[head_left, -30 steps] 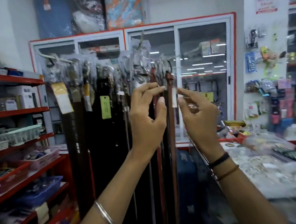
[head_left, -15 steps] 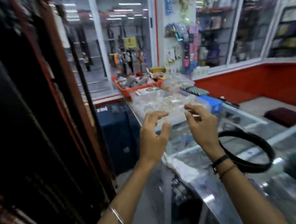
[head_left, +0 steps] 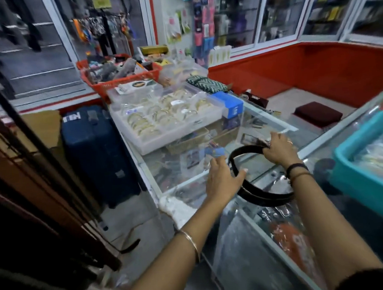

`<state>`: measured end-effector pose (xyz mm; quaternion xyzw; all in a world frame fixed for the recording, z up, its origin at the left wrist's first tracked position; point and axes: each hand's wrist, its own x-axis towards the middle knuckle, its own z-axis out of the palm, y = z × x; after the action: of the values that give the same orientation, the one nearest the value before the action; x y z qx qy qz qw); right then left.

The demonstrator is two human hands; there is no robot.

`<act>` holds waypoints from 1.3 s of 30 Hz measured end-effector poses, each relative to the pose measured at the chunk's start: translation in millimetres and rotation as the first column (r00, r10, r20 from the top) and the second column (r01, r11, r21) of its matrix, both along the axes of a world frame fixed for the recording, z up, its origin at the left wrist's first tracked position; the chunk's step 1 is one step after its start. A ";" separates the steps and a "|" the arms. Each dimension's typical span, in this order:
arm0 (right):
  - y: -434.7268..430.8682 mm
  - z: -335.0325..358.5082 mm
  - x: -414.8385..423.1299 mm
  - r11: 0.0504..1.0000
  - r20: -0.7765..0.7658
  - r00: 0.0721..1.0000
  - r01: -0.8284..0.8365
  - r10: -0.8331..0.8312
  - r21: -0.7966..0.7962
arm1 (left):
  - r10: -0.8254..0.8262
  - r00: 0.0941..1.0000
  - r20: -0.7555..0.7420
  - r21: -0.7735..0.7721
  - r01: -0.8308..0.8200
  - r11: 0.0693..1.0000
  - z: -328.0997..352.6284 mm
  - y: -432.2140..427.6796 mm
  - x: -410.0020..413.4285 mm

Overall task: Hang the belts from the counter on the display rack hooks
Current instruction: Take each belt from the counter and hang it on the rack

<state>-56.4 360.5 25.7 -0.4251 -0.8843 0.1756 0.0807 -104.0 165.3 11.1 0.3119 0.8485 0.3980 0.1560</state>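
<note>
A black belt (head_left: 264, 197) lies coiled in a loose loop on the glass counter (head_left: 178, 170). My right hand (head_left: 277, 151) grips the far end of the loop, near what looks like the buckle. My left hand (head_left: 223, 181) rests against the loop's near left side, fingers spread, thumb over the strap. Hanging belts (head_left: 30, 175) in brown and black fill the left edge of the view; their hooks are out of frame.
A white tray of bangles (head_left: 162, 122) and a red basket (head_left: 120, 73) sit further along the counter. A teal bin (head_left: 362, 158) stands to the right. A blue suitcase (head_left: 97, 149) stands on the floor between the counter and the hanging belts.
My view has swung from the belt rack down to the counter. Both hands dropped from the hanging belts and reached the coiled black belt; the right hand has taken hold of it.
</note>
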 end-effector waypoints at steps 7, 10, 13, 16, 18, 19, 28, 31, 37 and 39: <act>22.3 -16.6 -6.4 0.996 0.103 0.991 -0.091 0.089 0.017 | 0.035 0.999 0.040 -0.153 -0.029 0.988 -18.2 26.0 -12.9; 21.8 -17.9 -7.2 0.995 0.055 0.996 -0.076 0.073 0.069 | 0.065 0.995 0.072 -0.106 -0.057 0.993 -17.5 28.0 -15.9; 15.4 -16.5 -7.9 0.992 0.032 0.997 -0.073 0.070 0.107 | 0.089 0.994 0.066 -0.075 -0.084 0.994 -14.4 24.3 -23.5; 0.9 -12.6 -9.5 0.986 -0.041 0.996 -0.078 0.084 0.146 | 0.115 0.993 0.038 -0.066 -0.113 0.991 -11.6 11.1 -32.3; -13.0 -6.4 -11.5 0.991 -0.114 0.988 -0.097 0.107 0.092 | 0.141 0.990 0.018 -0.053 -0.140 0.989 -8.3 -3.7 -38.4; -21.7 -2.1 -12.8 0.992 -0.156 0.980 -0.117 0.124 0.052 | 0.153 0.988 -0.003 -0.046 -0.153 0.987 -4.4 -13.4 -40.6; -142.6 47.9 -24.4 0.904 -0.470 0.787 -0.422 0.400 0.064 | 0.389 0.914 -0.114 0.087 -0.381 0.920 36.0 -139.8 -54.0; -196.9 68.8 -31.1 0.856 -0.562 0.678 -0.504 0.474 0.114 | 0.514 0.842 -0.162 0.153 -0.494 0.856 52.3 -194.8 -50.6; -314.4 110.8 -46.6 0.797 -0.737 0.433 -0.557 0.518 0.233 | 0.647 0.722 -0.247 0.423 -0.520 0.742 99.7 -289.5 -44.2; -352.4 124.1 -50.6 0.788 -0.781 0.349 -0.551 0.518 0.276 | 0.624 0.750 -0.219 0.537 -0.441 0.719 132.8 -310.2 -39.4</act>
<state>-107.0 8.1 149.8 0.0196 -0.8233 0.3855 0.4161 -143.4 -144.9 143.9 0.1476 0.7985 0.5427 -0.2146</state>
